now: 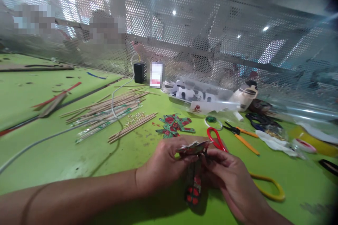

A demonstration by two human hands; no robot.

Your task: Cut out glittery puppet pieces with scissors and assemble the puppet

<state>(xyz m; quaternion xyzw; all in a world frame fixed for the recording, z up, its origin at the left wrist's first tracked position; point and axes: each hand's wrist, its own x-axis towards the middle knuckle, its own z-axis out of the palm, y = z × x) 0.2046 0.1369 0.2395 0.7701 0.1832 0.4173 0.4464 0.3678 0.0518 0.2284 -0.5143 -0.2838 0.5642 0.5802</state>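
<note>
My left hand pinches a red-and-green patterned cut-out piece above the green table, its fingers closed along the left side. On the right side, my right hand has its fingertips closed on the same piece. A patterned strip with red shapes hangs below the fingers; whether it is joined to the upper part is hidden. Just beyond my hands lies a small pile of similar floral cut-outs. A red looped handle and a yellow looped handle show around my right hand.
Wooden sticks and a white cable lie to the left. Orange-handled pliers, a tape roll and black-handled scissors are on the right. Behind stand a lit phone, a tray and a perforated screen.
</note>
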